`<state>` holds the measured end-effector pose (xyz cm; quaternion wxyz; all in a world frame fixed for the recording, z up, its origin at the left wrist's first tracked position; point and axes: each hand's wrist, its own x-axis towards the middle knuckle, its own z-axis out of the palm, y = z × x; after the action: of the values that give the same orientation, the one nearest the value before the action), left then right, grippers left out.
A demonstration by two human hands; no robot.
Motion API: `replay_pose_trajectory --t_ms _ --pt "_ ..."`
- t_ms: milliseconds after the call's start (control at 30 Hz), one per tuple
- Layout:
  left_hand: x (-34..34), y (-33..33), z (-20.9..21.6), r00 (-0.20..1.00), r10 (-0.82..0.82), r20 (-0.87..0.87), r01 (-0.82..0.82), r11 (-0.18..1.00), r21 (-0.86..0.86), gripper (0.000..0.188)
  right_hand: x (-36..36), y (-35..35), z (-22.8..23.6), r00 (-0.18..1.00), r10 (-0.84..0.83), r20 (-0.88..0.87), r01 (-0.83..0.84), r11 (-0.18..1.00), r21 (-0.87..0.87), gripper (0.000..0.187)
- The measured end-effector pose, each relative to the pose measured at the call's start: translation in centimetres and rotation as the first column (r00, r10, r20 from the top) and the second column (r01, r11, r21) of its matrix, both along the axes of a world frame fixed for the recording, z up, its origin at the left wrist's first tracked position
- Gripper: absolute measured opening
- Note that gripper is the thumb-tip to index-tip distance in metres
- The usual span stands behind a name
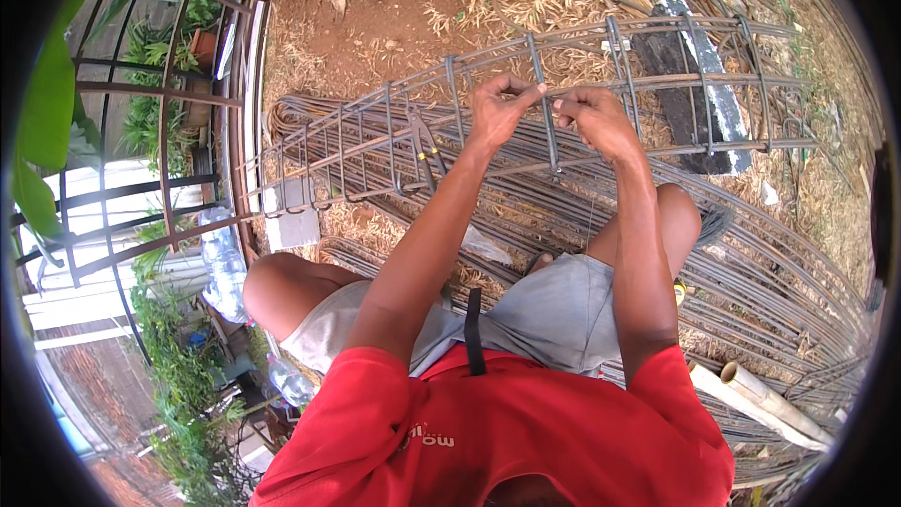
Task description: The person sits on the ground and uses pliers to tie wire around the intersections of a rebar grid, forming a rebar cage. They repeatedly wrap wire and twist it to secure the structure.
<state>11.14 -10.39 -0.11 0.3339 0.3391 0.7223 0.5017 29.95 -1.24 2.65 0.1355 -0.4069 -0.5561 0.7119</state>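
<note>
A long cage of rusty steel bars [657,149] with square stirrups stretches across in front of me. At one grey stirrup [551,144], my left hand [497,113] pinches thumb and forefinger together against its upper side; what is between them is too small to make out. Just right of the same stirrup, my right hand [601,122] has its fingers curled in a pinch at the middle bar. A fine strand, apparently tie wire [589,211], hangs below the right hand. Pincers with black and yellow handles [425,158] hang on the cage left of my hands.
Many loose steel rods [751,253] lie beneath the cage and to the right. A dark block with white patches [690,84] supports its right end, a grey block [293,211] its left. Nearby are a dark wire bundle [716,224], pale poles [751,394] and plastic bottles [223,263].
</note>
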Motion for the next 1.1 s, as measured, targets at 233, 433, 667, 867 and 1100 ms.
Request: replay_pose_trajectory --t_ms 233,433,667,867,1100 --pt "-0.9 0.7 0.1 1.000 0.019 -0.002 -0.020 0.990 -0.141 0.025 -1.9 -3.2 1.4 0.985 -0.137 -0.109 0.124 0.985 -0.120 0.025" --pt "-1.0 -1.0 1.0 0.995 -0.089 0.041 0.089 0.996 0.002 0.019 -2.7 -4.0 4.2 0.995 -0.098 0.012 0.098 0.984 -0.146 0.032" --pt "-0.7 -1.9 -0.7 0.925 -0.161 -0.345 0.169 0.986 -0.006 0.024 -5.1 -5.7 6.1 0.989 0.061 0.132 -0.071 0.995 0.074 0.040" --pt "-0.9 -1.5 -1.9 0.925 -0.136 -0.355 0.180 0.979 0.092 0.011 -6.2 -3.6 6.2 0.977 0.099 0.189 -0.129 0.979 0.156 0.039" --pt "-0.9 -0.9 -1.3 0.944 -0.160 -0.288 0.180 0.983 0.046 0.017 -5.4 0.3 3.2 0.949 0.026 0.315 -0.195 0.832 0.519 0.032"
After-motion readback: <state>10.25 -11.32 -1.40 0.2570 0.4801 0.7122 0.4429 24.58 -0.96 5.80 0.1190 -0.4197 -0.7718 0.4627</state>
